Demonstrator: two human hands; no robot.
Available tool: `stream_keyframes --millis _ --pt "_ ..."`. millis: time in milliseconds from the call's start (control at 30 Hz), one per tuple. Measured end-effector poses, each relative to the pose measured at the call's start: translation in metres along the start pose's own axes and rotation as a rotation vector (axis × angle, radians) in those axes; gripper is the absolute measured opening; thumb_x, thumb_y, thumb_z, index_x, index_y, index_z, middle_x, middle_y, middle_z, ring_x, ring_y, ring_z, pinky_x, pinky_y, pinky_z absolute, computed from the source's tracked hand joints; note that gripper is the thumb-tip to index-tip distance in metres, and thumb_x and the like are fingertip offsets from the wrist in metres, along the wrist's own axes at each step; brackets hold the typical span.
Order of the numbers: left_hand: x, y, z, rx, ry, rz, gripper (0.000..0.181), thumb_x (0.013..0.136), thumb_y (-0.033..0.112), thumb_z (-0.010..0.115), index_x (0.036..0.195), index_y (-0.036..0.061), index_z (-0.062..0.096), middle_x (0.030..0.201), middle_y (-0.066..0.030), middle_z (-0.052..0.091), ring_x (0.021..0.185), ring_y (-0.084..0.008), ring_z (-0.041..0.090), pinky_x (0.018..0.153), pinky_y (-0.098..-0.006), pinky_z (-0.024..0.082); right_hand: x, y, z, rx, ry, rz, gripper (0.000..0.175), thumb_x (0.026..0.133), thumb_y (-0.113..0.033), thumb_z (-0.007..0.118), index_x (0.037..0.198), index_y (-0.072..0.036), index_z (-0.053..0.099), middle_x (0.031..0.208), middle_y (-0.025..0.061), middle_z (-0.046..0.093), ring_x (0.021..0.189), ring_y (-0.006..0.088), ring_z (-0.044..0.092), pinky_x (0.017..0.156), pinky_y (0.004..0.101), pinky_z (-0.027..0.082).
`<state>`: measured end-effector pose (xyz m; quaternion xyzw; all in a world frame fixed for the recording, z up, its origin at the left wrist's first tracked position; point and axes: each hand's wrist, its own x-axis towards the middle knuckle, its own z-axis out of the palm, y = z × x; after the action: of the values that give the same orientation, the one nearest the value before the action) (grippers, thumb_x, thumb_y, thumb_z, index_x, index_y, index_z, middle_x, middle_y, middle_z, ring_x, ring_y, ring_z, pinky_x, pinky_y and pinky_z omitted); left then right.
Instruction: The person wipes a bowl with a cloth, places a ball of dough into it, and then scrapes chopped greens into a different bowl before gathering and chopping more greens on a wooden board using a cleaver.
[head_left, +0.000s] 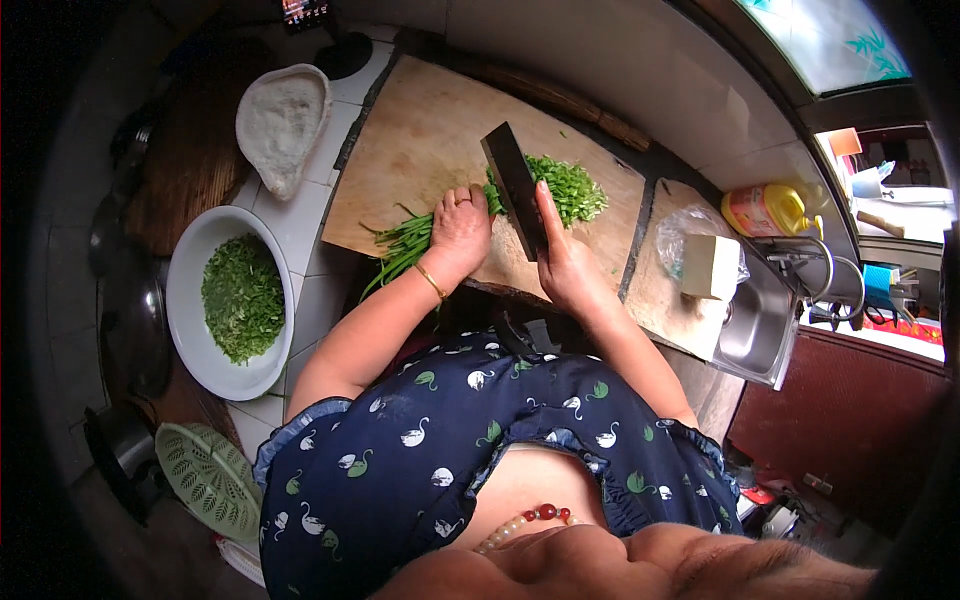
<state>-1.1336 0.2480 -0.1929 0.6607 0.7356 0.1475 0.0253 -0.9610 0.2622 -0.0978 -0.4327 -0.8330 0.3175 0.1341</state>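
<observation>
My left hand (461, 225) is closed over a bunch of long green stalks (401, 244), pressing it on the large wooden cutting board (420, 127); the loose ends trail over the board's near left edge. In my right hand (562, 262) is a dark, wide-bladed cleaver (516, 187), its blade standing beside my left fingers at the cut end of the bunch. Its handle is hidden in my palm. Right of the blade lies a pile of chopped greens (570, 191). More chopped greens (244, 300) fill the bottom of a white basin (180, 300) on the left.
A shallow dish of white powder (281, 124) stands at the upper left. Right of the board are a smaller board (652, 300), a pale block (710, 266), a plastic bag (679, 232), a yellow jug (765, 210) and a steel sink (761, 322). A green plastic basket (206, 476) is at the lower left.
</observation>
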Motion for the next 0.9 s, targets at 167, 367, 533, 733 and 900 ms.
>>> stream_keyframes --millis 167,367,533,733,900 --pt "0.009 0.004 0.000 -0.059 -0.017 -0.026 0.038 0.077 0.020 0.060 0.103 -0.0040 0.049 0.098 -0.0169 0.051 0.095 -0.0313 0.049 0.083 -0.0386 0.043 0.001 -0.018 -0.019 -0.154 -0.171 0.078 0.076 0.079 0.003 0.041 0.146 -0.013 0.010 0.074 0.0299 0.059 0.063 0.0445 0.058 0.060 0.0513 0.045" --pt "0.017 0.002 0.001 -0.028 -0.060 0.018 0.028 0.074 0.009 0.052 0.099 -0.0037 0.052 0.098 -0.0184 0.050 0.095 -0.0325 0.048 0.085 -0.0403 0.042 0.015 -0.002 -0.007 -0.140 -0.166 0.042 0.076 0.079 0.002 0.041 0.146 -0.015 0.010 0.071 0.0313 0.058 0.062 0.0446 0.058 0.059 0.0519 0.044" --pt "0.018 -0.007 0.007 0.027 -0.063 0.082 0.028 0.073 0.008 0.052 0.099 -0.0031 0.052 0.097 -0.0179 0.049 0.093 -0.0319 0.048 0.085 -0.0393 0.041 0.040 0.007 0.016 -0.127 -0.167 0.035 0.079 0.076 0.004 0.042 0.146 -0.013 0.009 0.069 0.0309 0.058 0.061 0.0445 0.058 0.060 0.0507 0.046" --pt "0.014 -0.002 -0.006 0.041 -0.030 0.121 0.029 0.074 0.010 0.054 0.100 -0.0009 0.052 0.096 -0.0157 0.050 0.092 -0.0305 0.048 0.083 -0.0395 0.040 0.043 0.011 0.025 -0.069 -0.121 0.114 0.088 0.071 0.006 0.044 0.147 -0.015 0.005 0.074 0.0309 0.059 0.068 0.0453 0.059 0.066 0.0499 0.047" --pt "-0.002 0.008 -0.016 0.030 -0.047 0.057 0.043 0.078 0.020 0.062 0.114 -0.0001 0.048 0.099 -0.0162 0.049 0.098 -0.0321 0.047 0.086 -0.0414 0.040 0.012 0.029 0.016 0.088 -0.025 0.094 0.085 0.073 0.006 0.042 0.147 -0.015 0.004 0.092 0.0350 0.058 0.080 0.0477 0.058 0.072 0.0495 0.047"
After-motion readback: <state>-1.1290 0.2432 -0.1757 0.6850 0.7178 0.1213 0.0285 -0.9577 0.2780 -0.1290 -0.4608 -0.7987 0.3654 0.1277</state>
